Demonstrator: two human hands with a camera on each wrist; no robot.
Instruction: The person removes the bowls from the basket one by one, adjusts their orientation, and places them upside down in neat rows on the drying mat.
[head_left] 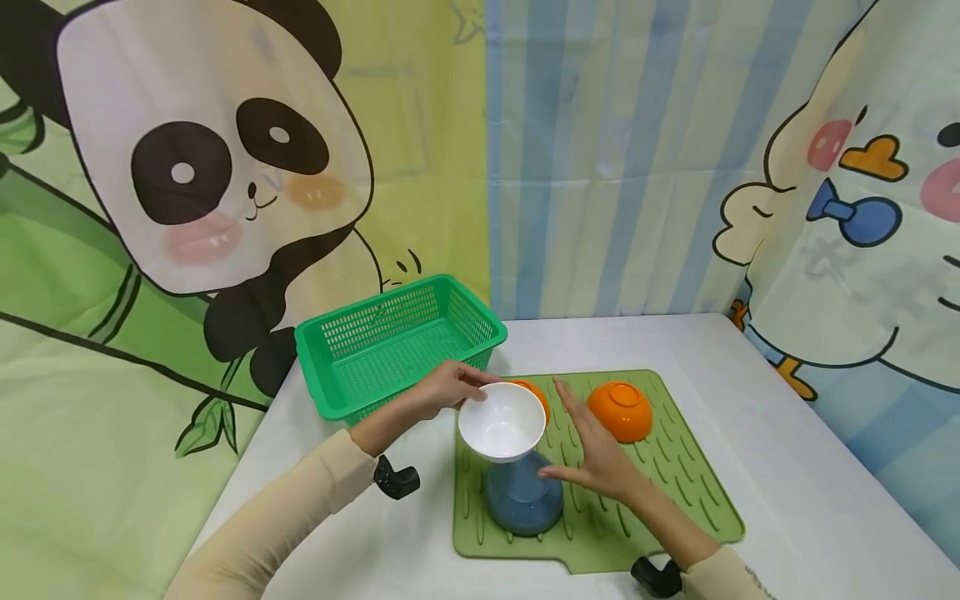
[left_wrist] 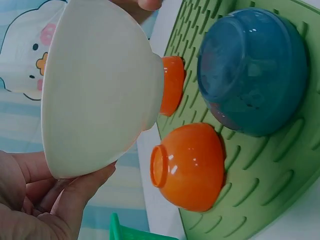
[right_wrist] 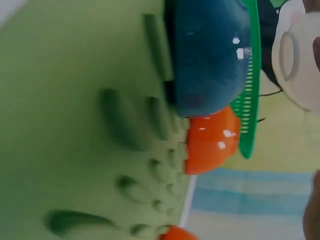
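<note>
My left hand [head_left: 444, 389] pinches the rim of a white bowl [head_left: 502, 422] between thumb and fingers, holding it up over the green drying mat [head_left: 693, 500]. In the left wrist view the bowl is side-on, its foot pointing toward the mat. Right of the bowl, my right hand [head_left: 602, 458] hovers with thumb and fingers spread, holding nothing. Below the white bowl, a blue bowl [head_left: 522, 500] lies upside down on the mat. One orange bowl [head_left: 621, 414] sits upside down at the back right; another orange bowl [left_wrist: 192, 167] is partly hidden behind the white one in the head view.
A green plastic basket [head_left: 337, 400] with slotted sides stands at the back left of the white table [head_left: 787, 400], beside the mat. Curtains printed with cartoon animals [head_left: 585, 167] hang behind the table and along its sides.
</note>
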